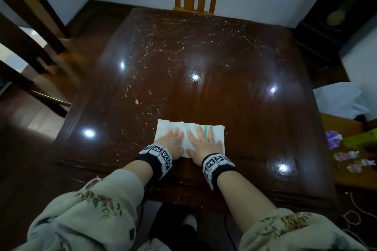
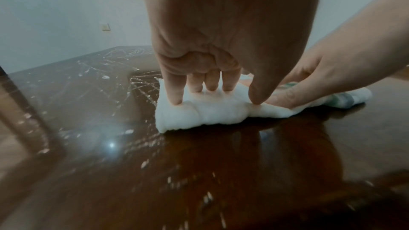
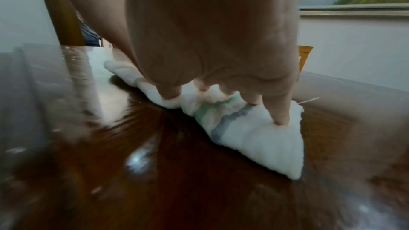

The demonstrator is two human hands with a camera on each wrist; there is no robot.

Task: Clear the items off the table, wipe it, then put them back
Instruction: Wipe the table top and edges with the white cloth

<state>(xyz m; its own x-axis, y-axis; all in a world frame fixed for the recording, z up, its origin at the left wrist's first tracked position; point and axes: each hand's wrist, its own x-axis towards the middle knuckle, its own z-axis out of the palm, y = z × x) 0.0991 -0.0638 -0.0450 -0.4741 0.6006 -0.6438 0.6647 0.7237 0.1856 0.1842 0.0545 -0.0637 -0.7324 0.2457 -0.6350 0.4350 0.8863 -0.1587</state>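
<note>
Item: white cloth (image 1: 189, 134), lying flat on the dark table (image 1: 214, 51) near its front edge; left hand (image 1: 172, 141) and right hand (image 1: 205, 141) both pressing it, fingers straight and spread, gripping nothing; step: wiping; advice: keeping even pressure, pushing from the cloth toward the pale streaks (image 1: 155, 32) beyond it, overlapping passes.

Head looks down; wrist views closely share the cloth (image 2: 199, 111).
</note>
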